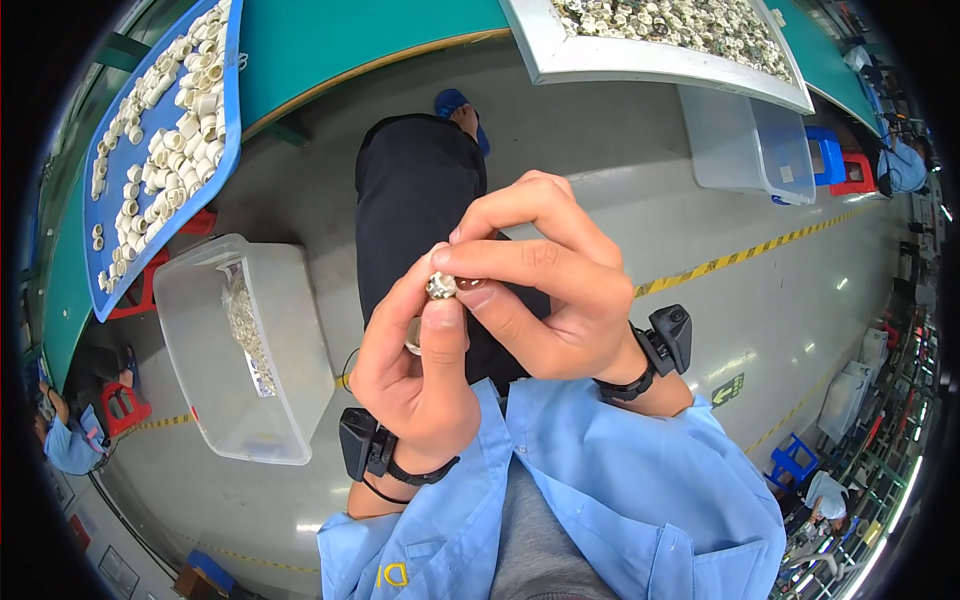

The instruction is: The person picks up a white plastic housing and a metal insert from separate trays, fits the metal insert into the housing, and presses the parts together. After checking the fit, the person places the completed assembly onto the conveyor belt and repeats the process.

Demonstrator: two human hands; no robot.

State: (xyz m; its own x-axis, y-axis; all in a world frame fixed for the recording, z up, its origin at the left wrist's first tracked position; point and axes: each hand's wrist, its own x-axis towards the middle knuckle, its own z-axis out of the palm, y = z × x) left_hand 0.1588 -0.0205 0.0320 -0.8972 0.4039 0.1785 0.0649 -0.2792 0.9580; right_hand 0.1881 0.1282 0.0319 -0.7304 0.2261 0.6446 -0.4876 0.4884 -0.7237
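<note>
Both of my hands meet above my lap, fingertips close together. Between its thumb and forefinger, my left hand (415,360) pinches a small round part (440,287), whitish with shiny metal bits. A cream-coloured ring-shaped piece (413,336) shows behind that thumb, mostly hidden in the curled fingers. My right hand (555,270) is closed in a pinch on a small dark brown glossy piece (468,284), right beside the round part. Whether the two pieces touch, I cannot tell.
A blue tray (232,120) of cream cylindrical caps lies on the green table (370,22) at left. A white-framed tray (640,68) at right holds many small metal-and-white parts. Clear plastic bins (300,340) stand low on both sides. Red stools (125,408) and people are farther off.
</note>
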